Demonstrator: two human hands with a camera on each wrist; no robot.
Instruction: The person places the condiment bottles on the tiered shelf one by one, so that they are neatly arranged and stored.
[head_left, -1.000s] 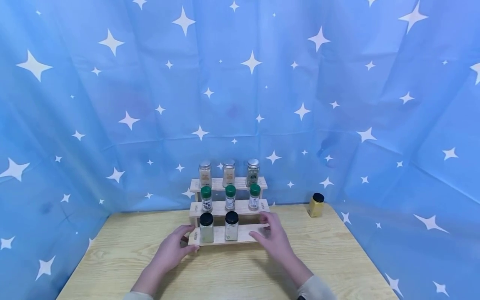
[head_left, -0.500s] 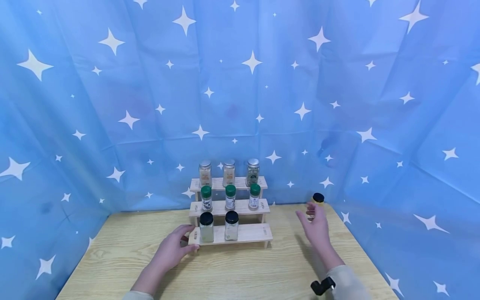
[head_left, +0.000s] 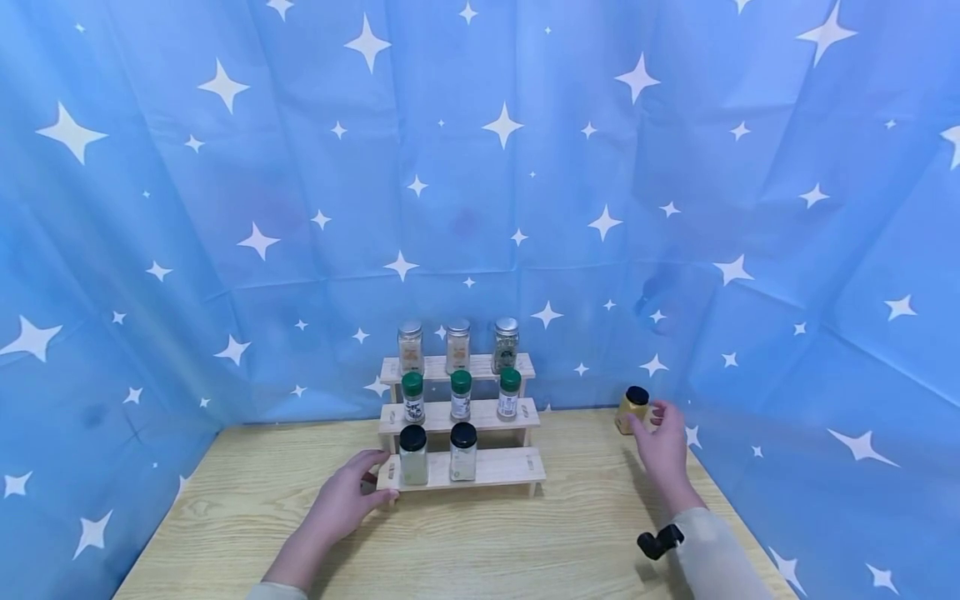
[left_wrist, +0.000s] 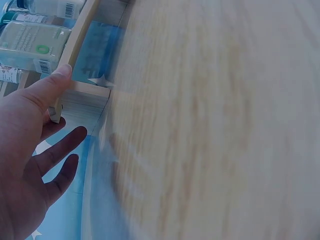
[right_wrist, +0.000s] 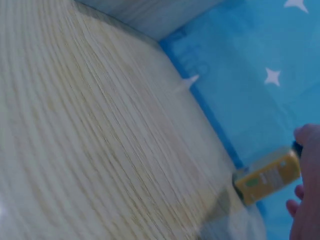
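Observation:
My left hand [head_left: 345,500] holds the left end of the lowest step of a wooden tiered rack [head_left: 498,467]. Its thumb [left_wrist: 60,75] presses the front edge while the other fingers spread around the end. On that step stand two black-capped spice jars [head_left: 413,457] [head_left: 463,454] with pale contents. Far to the right, my right hand [head_left: 663,446] is beside a yellow spice jar [head_left: 628,417] with a black cap. Thumb and fingers are parted at the jar's right side; firm contact is not clear. The jar stands upright on the table.
Green-capped spice jars [head_left: 461,396] line the middle step. Silver-capped jars [head_left: 458,347] stand on the top step. A blue curtain [head_left: 465,208] with white stars hangs behind and around the wooden table [head_left: 465,550].
My right hand has left the rack's right end, crossed to the yellow jar and come round to its right side. The left hand has stayed at the rack.

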